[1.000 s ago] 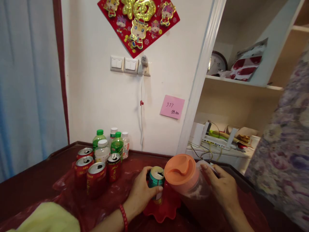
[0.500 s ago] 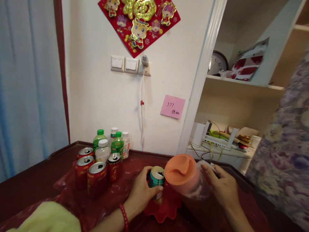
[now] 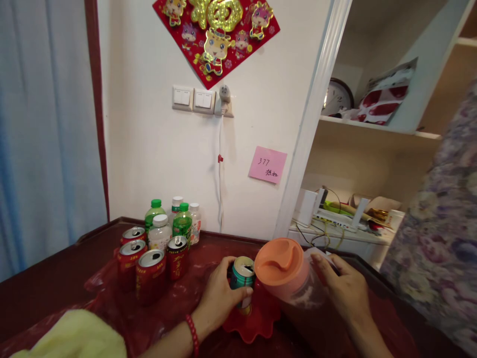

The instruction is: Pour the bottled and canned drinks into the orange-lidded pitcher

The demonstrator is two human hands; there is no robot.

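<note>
Gripping the green drink can (image 3: 240, 286), the left hand (image 3: 220, 293) curls around its side, thumb across the front. The can's top faces up with a dark drinking hole; its contents are not visible. Below the can is a red scalloped-edge dish (image 3: 255, 325); whether the can's base rests on it cannot be determined. The right hand (image 3: 346, 288) is wrapped about the handle of a translucent pitcher (image 3: 309, 296), which is fitted with an orange lid (image 3: 279, 261). The lid's edge is just beside the can's rim; contact cannot be confirmed. The pitcher body is dim, and its fill level cannot be read.

To the left, on the dark red table (image 3: 40, 273), four red drink cans (image 3: 151, 276) stand upright, their tabs opened and contents hidden. Behind them stand five capped bottles (image 3: 182, 226): two green-tinted with green caps, three clear with white caps. A pale yellow cloth (image 3: 74, 338) lies at the near left. On the shelf unit at right sits a white router (image 3: 333, 218).
</note>
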